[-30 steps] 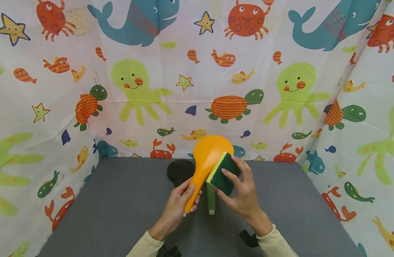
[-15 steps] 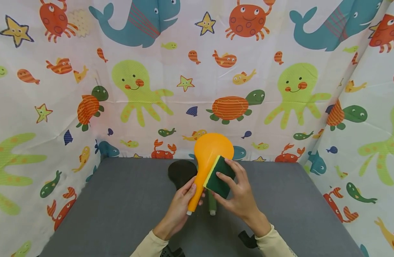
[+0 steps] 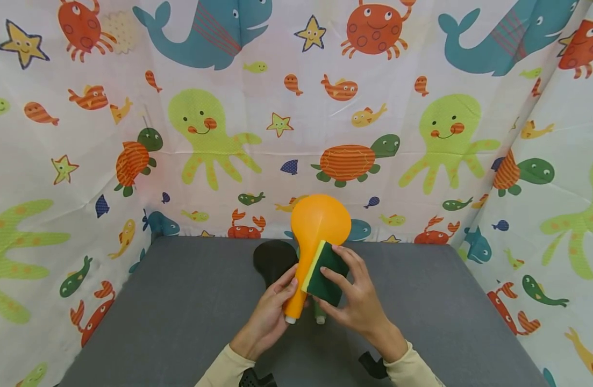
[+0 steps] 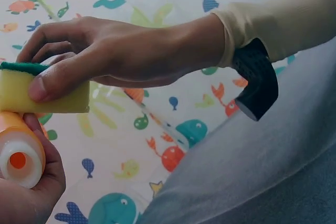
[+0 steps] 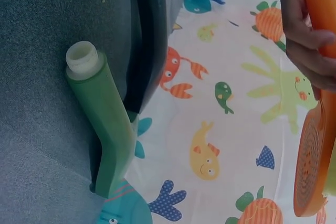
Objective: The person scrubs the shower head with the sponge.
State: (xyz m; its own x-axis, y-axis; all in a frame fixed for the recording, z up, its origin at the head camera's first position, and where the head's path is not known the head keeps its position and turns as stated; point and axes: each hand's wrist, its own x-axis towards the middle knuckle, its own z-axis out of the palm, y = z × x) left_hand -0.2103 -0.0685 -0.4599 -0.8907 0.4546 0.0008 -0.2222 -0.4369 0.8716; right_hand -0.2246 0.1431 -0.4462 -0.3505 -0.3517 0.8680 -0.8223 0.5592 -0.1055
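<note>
My left hand (image 3: 266, 320) grips the handle of an orange shower head (image 3: 320, 217), held tilted above the table with its smooth back towards the head camera. Its perforated face shows in the right wrist view, and the open white handle end in the left wrist view. My right hand (image 3: 366, 303) pinches a yellow and green sponge (image 3: 329, 277) between thumb and fingers. The sponge's yellow side lies against the handle, just below the round head. Part of the left fingers is hidden behind the handle.
A black shower head (image 3: 273, 260) lies on the grey table (image 3: 194, 306), left of the orange one. A green shower head (image 5: 107, 114) lies behind my hands, mostly hidden in the head view. A curtain (image 3: 296, 150) with sea animals surrounds the table's back and sides.
The sponge has slid down along the shower head's neck towards my left hand. The orange shower head has risen slightly and stands more upright. Both hands keep their grips.
</note>
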